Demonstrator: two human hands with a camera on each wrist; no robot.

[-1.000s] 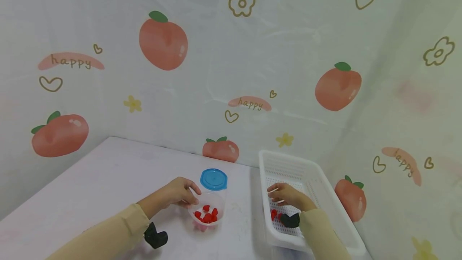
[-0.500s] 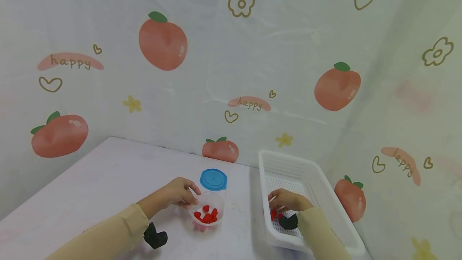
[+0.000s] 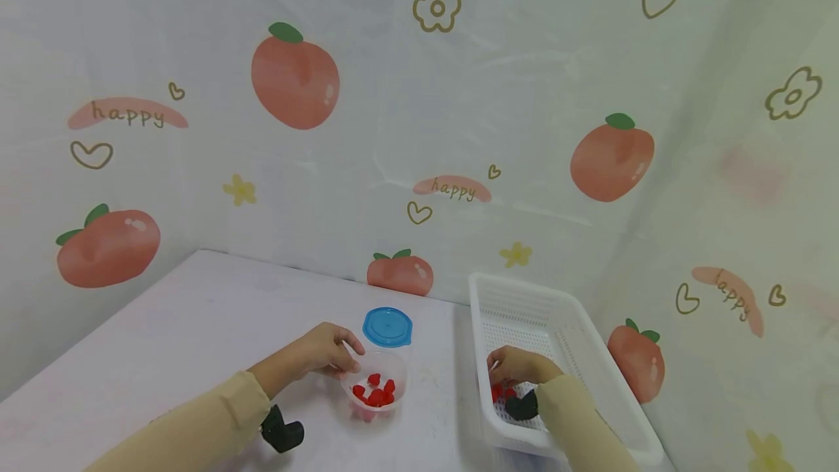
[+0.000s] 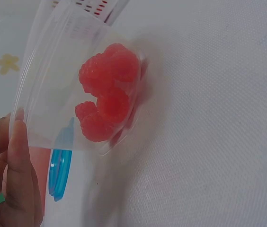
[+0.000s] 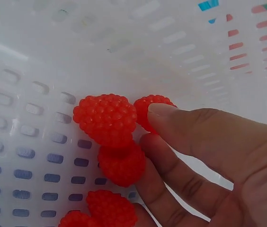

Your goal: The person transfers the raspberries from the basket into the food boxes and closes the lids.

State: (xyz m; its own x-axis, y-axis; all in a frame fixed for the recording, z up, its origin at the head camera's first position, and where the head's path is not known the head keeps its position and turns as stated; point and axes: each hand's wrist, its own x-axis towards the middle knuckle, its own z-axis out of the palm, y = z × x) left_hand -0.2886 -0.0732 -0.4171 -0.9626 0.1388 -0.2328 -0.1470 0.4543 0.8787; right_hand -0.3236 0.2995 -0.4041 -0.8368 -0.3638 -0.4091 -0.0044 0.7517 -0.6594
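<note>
A clear bowl [image 3: 397,363] with several red raspberries [image 3: 376,397] stands on the table. My left hand [image 3: 323,350] pinches its rim at the far left side; in the left wrist view the thumb and fingers [image 4: 19,161] meet at the rim of the bowl [image 4: 48,94]. Inside the white basket [image 3: 481,355], my right hand [image 3: 521,366] is down by the left wall. The right wrist view shows its thumb and a finger pinching one raspberry [image 5: 147,108], while several other raspberries [image 5: 106,118] lie against the fingers on the slotted floor.
A blue lid [image 3: 388,327] lies on the table [image 3: 262,297] behind the bowl. The basket stands to the right of the bowl, its high walls around my right hand. A printed cloth hangs behind and to the right of the table.
My right hand has gone lower and slightly left in the basket, and its fingers have closed on a raspberry. My left hand and the bowl have stayed in place.
</note>
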